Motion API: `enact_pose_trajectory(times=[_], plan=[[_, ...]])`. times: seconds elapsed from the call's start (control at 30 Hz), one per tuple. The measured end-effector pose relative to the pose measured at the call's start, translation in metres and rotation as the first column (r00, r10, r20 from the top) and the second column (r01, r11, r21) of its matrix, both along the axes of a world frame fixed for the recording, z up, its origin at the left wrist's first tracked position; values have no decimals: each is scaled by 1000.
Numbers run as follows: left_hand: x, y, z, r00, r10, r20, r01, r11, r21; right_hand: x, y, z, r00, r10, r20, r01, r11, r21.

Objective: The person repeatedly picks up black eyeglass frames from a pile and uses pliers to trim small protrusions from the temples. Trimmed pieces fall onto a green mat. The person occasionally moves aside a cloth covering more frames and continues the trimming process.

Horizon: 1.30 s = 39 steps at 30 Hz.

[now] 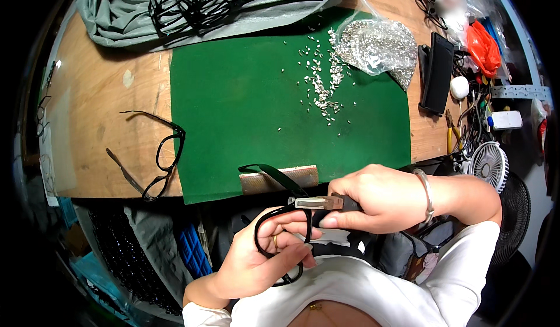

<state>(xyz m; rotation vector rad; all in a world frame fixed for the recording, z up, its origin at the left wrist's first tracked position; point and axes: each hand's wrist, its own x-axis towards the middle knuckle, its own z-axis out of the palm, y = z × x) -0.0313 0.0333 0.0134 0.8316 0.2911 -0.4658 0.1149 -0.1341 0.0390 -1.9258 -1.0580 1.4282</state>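
Observation:
Below the table's front edge, my left hand (251,263) is closed round a black glasses frame (279,178), one temple pointing up and away over the edge. My right hand (376,198) grips pliers (318,203) with metal jaws and dark handles. The jaws lie at the corner of the frame where the temple meets the front; whether they pinch it I cannot make out. Behind the temple, a worn metal-faced block (251,184) sits at the edge of the green mat (233,111). Another black glasses frame (182,143) rests to the left with its temples spread.
Small silvery pieces (324,96) lie scattered on the mat beside a clear bag (367,44) full of them. Black frames (198,0) are heaped on grey cloth (111,21) at the back. A black phone-like object (437,73), yellow-handled pliers (450,134) and a white fan (489,166) stand right.

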Motion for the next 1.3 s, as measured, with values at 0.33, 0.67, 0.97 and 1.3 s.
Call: enact_pose_trajectory(times=[0.33, 0.67, 0.97, 1.3], plan=[[8, -2, 4, 1000, 17, -19, -17, 1000, 18, 29, -9, -11, 990, 23, -141, -34, 997, -74], [26, 35, -24, 972, -50, 228, -150, 613, 776, 9, -15, -53, 891, -406, 201, 415, 910, -1], [35, 135, -55, 977, -188, 100, -186, -524, 831, 10, -14, -61, 889, -411, 200, 389, 910, 141], [173, 120, -31, 596, -410, 690, -793, -164, 587, 8, -16, -66, 885, -399, 239, 380, 917, 122]])
